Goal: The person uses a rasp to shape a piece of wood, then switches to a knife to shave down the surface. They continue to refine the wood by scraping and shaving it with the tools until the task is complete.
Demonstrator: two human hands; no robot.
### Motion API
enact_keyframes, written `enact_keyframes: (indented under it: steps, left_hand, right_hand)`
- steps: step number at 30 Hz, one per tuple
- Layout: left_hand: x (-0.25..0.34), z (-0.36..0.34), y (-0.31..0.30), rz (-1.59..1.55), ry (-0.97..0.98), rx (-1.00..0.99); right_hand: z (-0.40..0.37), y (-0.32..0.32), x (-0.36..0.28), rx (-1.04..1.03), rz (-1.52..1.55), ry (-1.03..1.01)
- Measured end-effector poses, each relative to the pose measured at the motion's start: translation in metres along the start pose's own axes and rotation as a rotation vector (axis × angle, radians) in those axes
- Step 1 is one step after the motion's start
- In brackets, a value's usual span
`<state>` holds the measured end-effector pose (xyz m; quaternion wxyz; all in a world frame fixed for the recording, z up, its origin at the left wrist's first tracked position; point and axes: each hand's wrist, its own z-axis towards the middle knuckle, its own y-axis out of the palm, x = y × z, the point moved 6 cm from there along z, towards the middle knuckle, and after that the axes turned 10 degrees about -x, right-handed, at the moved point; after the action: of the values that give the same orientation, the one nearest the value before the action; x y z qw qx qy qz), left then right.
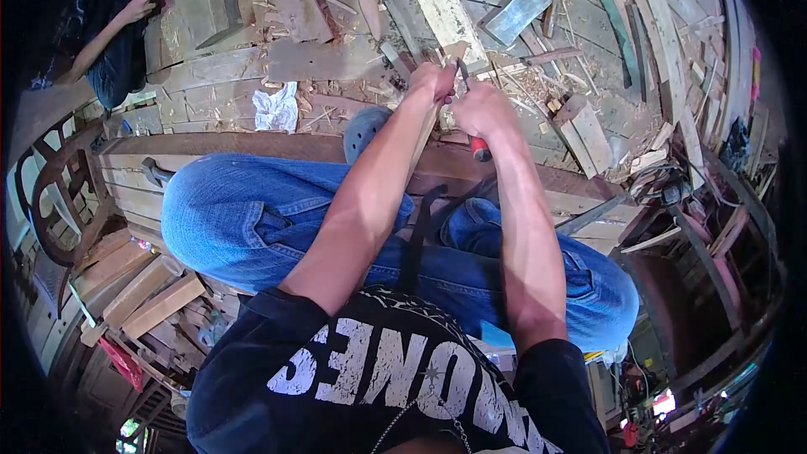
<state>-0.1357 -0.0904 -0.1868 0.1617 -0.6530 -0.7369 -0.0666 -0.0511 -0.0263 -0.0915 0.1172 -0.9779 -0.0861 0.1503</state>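
Both my hands are close together in front of my knees, over the plank floor. My right hand [485,109] is closed around a red-handled tool [480,150]; its handle end sticks out below my fist, and a narrow dark blade-like part shows above it, beside my left fingers. My left hand [430,82] is closed, with a thin pale strip of wood [425,130] running back from it along my forearm. Just beyond the hands lies a pale wood block [447,17]. A grey rectangular block [518,13], like a sharpening stone, rests to its right.
Shavings and offcuts litter the planks. A crumpled white cloth [276,108] and a grey rounded object [365,133] lie left of my arms. At upper left another person's hand [143,4] reaches toward a board [197,0]. A wood block [583,136] sits at right.
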Motion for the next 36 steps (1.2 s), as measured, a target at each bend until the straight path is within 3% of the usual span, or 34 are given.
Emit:
enact_keyframes:
  steps: [6, 7, 9, 12, 16, 18, 24, 27, 30, 34, 36]
  left_hand:
    - [0.001, 0.008, 0.0, 0.194, -0.012, 0.053]
    - [0.002, 0.004, 0.001, 0.16, -0.022, 0.01]
    - [0.003, 0.004, 0.0, 0.153, -0.048, -0.045]
    - [0.001, 0.008, -0.002, 0.185, 0.017, 0.047]
    - [-0.01, 0.018, 0.004, 0.056, -0.031, -0.027]
    - [-0.013, 0.021, 0.007, 0.009, -0.026, -0.019]
    - [-0.019, 0.029, 0.011, -0.101, 0.009, 0.014]
    - [-0.018, 0.037, 0.005, 0.233, 0.056, 0.197]
    - [-0.018, 0.036, 0.007, 0.249, 0.058, 0.162]
    - [-0.012, 0.029, 0.006, 0.292, 0.047, 0.153]
    - [-0.012, 0.029, 0.008, 0.313, 0.011, 0.097]
  right_hand:
    - [0.009, -0.015, 0.002, 0.157, -0.052, -0.071]
    - [0.005, -0.018, 0.0, 0.052, -0.038, -0.005]
    - [0.01, -0.013, 0.004, 0.068, -0.01, -0.008]
    - [0.013, -0.005, 0.009, 0.063, 0.037, 0.008]
    - [-0.013, 0.002, -0.009, -0.009, -0.04, 0.022]
    - [-0.009, 0.008, -0.006, 0.064, -0.012, 0.022]
    - [-0.003, 0.015, 0.002, 0.009, 0.049, 0.047]
    - [-0.003, 0.021, -0.002, -0.001, 0.075, 0.003]
    - [-0.014, 0.021, -0.014, 0.1, -0.016, 0.065]
    - [-0.003, 0.034, -0.008, 0.104, -0.011, 0.002]
    - [0.0, 0.033, -0.008, 0.2, -0.024, -0.004]
